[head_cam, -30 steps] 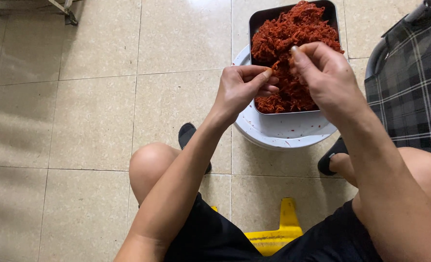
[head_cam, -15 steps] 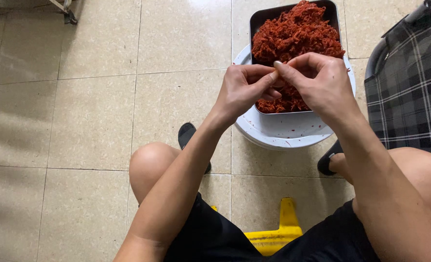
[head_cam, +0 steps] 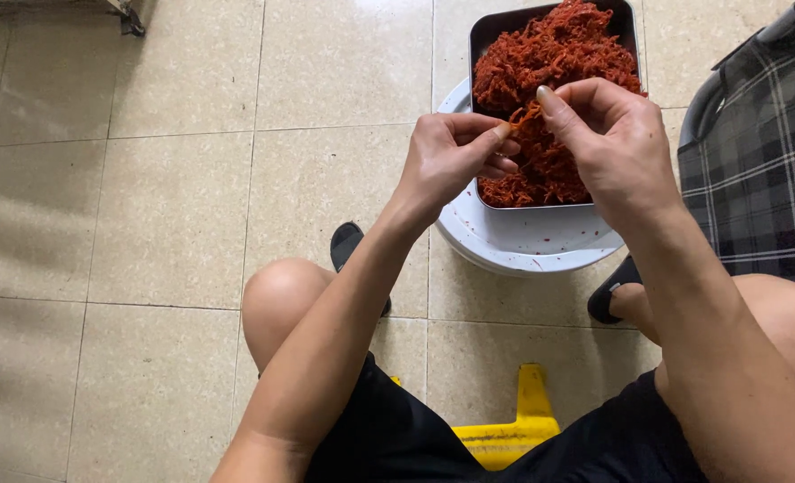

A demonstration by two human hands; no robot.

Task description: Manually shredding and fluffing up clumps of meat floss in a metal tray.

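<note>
A dark rectangular tray heaped with red-orange shreds rests on a round white lid or bucket top on the floor. My left hand and my right hand meet over the tray's near half. Between their fingertips they pinch one small orange-red shred, thumb and forefinger of each hand closed on it. The hands hide part of the pile beneath them.
Beige floor tiles spread to the left. A yellow plastic stool shows between my bare knees. Black slippers are on my feet. A plaid fabric-covered object stands at the right. A dark furniture leg is at top left.
Both hands have shifted slightly leftward over the tray and drawn the pinched shred out between their fingertips. The tray and lid have not moved.
</note>
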